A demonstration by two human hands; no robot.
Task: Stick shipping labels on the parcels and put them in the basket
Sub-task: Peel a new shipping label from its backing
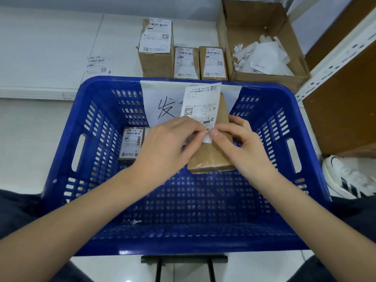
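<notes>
A brown cardboard parcel [211, 157] is held above the blue plastic basket [85, 200]. My right hand [244, 147] grips the parcel from the right, its thumb on the lower end of a white shipping label [201, 102]. My left hand [168, 147] pinches that same lower end of the label, where a strip of backing shows. The label stands up beyond the parcel's top. A labelled parcel [130, 143] lies on the basket floor at the far left, with a second one beside it mostly hidden by my left hand.
Three labelled parcels [155, 47] [186, 63] [213, 63] stand on the floor behind the basket. An open cardboard box [230, 27] holding crumpled label backings sits at the back right. A loose label [97, 65] lies at the left. A white shoe [345, 176] and a shelf frame [335, 58] are on the right.
</notes>
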